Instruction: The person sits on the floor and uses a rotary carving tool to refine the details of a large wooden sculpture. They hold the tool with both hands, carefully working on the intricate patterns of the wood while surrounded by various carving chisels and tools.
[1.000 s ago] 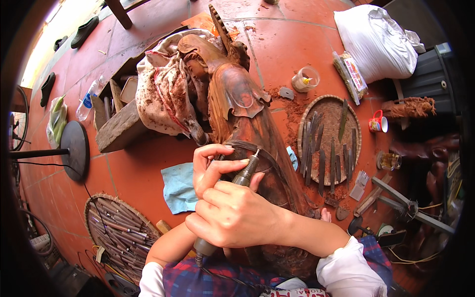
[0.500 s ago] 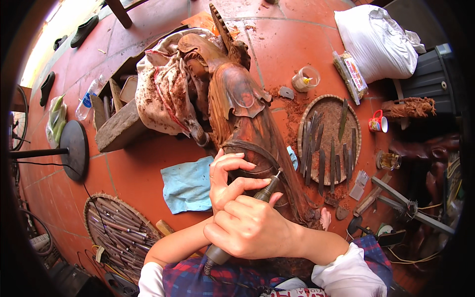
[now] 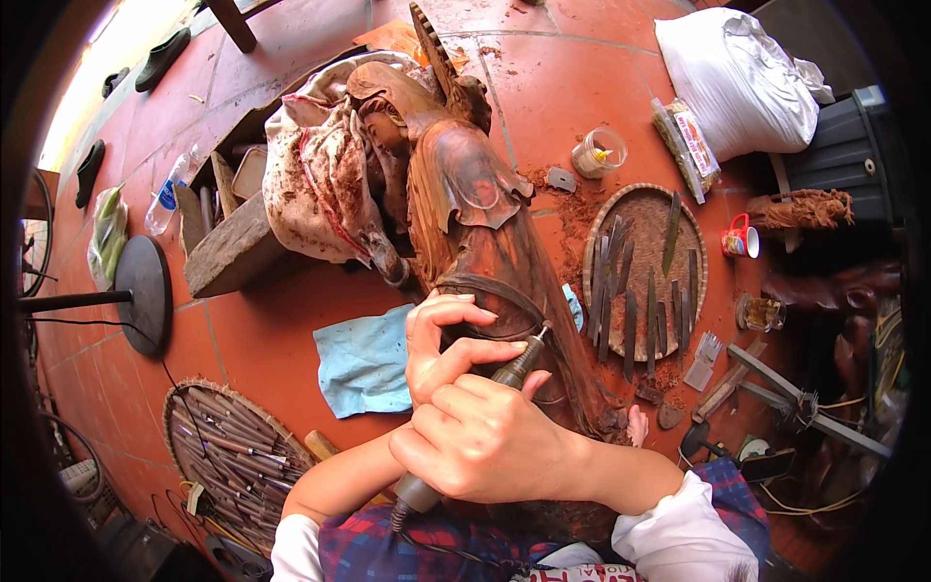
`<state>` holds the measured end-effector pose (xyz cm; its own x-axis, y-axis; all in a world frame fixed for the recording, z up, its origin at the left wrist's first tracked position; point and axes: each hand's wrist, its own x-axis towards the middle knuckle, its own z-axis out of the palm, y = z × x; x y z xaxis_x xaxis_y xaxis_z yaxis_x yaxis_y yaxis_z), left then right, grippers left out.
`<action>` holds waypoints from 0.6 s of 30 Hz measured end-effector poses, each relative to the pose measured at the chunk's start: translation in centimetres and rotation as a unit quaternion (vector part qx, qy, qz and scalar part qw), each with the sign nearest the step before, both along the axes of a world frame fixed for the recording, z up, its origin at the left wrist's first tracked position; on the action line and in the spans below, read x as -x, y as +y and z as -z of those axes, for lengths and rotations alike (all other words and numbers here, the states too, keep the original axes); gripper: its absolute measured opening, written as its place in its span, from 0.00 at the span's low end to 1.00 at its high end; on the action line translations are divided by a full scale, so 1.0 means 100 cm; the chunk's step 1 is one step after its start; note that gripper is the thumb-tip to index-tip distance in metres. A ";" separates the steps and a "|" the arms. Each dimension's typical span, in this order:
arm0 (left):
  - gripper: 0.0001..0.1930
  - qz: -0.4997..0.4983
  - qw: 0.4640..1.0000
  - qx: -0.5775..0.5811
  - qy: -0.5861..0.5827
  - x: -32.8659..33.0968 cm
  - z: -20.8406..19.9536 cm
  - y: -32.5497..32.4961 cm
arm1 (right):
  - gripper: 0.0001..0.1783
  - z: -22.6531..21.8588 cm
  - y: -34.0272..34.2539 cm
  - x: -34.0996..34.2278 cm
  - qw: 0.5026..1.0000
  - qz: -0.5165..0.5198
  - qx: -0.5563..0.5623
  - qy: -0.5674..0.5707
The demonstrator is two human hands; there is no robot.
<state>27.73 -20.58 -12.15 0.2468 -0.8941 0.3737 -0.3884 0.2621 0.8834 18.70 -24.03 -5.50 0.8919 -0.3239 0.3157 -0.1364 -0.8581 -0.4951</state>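
Note:
A carved reddish-brown wooden statue of a hooded, robed figure lies in front of me, its head resting on a dusty cloth bundle. My right hand is wrapped round the thick body of a corded rotary carving tool. Closer to the bit, the index finger and thumb of my left hand pinch the same tool, while its other fingers bend over the carving. The slim metal bit points up and right at the robe, by a carved band; whether it touches the wood I cannot tell.
Left are a blue cloth, a basket of many chisels, a stone-like block and a round black stand base. Right are a woven tray of flat files, a plastic tub, a mug and a white sack.
Both hands and the tool have shifted slightly left. The tool's bit has slid a little down and left over the carving. The statue stays put.

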 end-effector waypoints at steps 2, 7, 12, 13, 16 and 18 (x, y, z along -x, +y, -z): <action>0.24 0.003 1.000 0.004 -0.017 0.003 -0.001 0.001 | 0.08 -0.003 0.001 0.001 1.000 0.004 -0.006 0.006; 0.23 -0.018 0.999 -0.043 -0.003 -0.004 -0.006 -0.001 | 0.09 0.007 -0.005 -0.009 0.998 0.021 0.019 -0.054; 0.24 -0.003 0.999 -0.046 0.020 -0.003 -0.004 0.000 | 0.09 0.005 -0.004 -0.007 0.999 0.018 0.019 -0.039; 0.24 0.001 0.999 -0.033 0.009 -0.002 -0.002 0.000 | 0.09 0.005 -0.003 -0.005 0.999 0.017 0.017 -0.030; 0.24 0.009 0.999 -0.013 -0.028 0.002 0.000 0.003 | 0.09 0.003 0.003 -0.001 0.999 0.028 0.012 -0.021; 0.25 0.012 0.999 -0.015 -0.027 0.001 -0.002 0.002 | 0.09 0.002 0.002 -0.001 0.999 0.032 0.013 -0.023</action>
